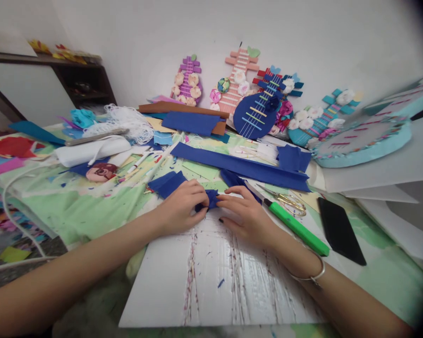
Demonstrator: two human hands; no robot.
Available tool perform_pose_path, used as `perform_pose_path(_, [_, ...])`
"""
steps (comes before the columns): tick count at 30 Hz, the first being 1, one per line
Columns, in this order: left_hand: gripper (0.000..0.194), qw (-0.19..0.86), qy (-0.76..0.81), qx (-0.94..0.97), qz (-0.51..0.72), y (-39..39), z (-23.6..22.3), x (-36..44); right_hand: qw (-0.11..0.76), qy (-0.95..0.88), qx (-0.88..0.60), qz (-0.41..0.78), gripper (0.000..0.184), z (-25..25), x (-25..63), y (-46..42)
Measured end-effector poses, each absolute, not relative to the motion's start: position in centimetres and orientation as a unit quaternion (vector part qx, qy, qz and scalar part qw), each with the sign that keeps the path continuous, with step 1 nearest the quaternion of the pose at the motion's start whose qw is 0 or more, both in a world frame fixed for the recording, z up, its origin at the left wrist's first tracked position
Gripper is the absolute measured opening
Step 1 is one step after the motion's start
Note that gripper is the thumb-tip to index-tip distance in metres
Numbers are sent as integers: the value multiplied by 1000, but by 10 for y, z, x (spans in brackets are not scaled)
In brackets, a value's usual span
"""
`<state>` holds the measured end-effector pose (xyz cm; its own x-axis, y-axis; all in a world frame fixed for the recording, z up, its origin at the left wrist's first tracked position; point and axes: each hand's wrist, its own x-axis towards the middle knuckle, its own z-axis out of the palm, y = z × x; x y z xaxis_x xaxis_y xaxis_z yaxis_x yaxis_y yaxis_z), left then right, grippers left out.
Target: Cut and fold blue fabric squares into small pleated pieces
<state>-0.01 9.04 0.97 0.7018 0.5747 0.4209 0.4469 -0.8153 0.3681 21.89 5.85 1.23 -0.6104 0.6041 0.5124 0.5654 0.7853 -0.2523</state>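
My left hand (182,205) and my right hand (242,210) meet at the far edge of a scored white board (211,277). Both pinch one small folded piece of blue foam (207,199) between their fingertips. The left fingers curl over its left side, the right fingers press its right side. More blue foam scraps (167,182) lie just behind the left hand. A long blue foam strip (239,165) runs across the table beyond both hands. A silver bangle (312,276) sits on my right wrist.
A green craft knife (296,226) and gold scissors (289,202) lie right of my right hand, with a black phone (340,230) further right. Foam guitar crafts (255,112) lean on the back wall. White string (127,121), pens and scraps litter the left.
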Motion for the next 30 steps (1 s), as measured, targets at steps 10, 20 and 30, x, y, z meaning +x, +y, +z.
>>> perform_pose_path(10, [25,149,283,887,333,84,6,9,365,-859,-353,-66,20,9,216,62])
perform_pose_path(20, [15,60,234,914,325,93,1,-8,397,-792,-440,147,18,2,234,76])
perform_pose_path(30, [9,71,265,911,307,92,2,-7,368,-809,-438,134,21,5,237,78])
